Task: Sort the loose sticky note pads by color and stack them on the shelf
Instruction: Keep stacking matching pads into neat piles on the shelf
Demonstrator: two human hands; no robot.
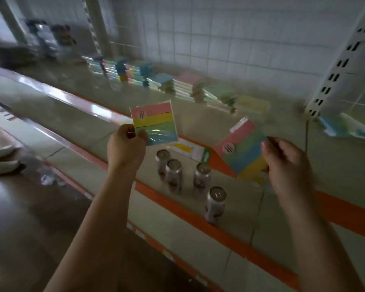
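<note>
Left hand fingers around striped pad's lower-left corner.

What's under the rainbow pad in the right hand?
Under the striped pad that the right hand pinches, an orange shelf edge shows. Whatever lies directly behind the pad is covered.

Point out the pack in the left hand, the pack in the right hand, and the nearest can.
Left-hand pack (156,121), head view, yellow stripe.
Right-hand pack (243,151), head view, blue stripe.
Nearest can (216,202), head view, side wall.
</note>
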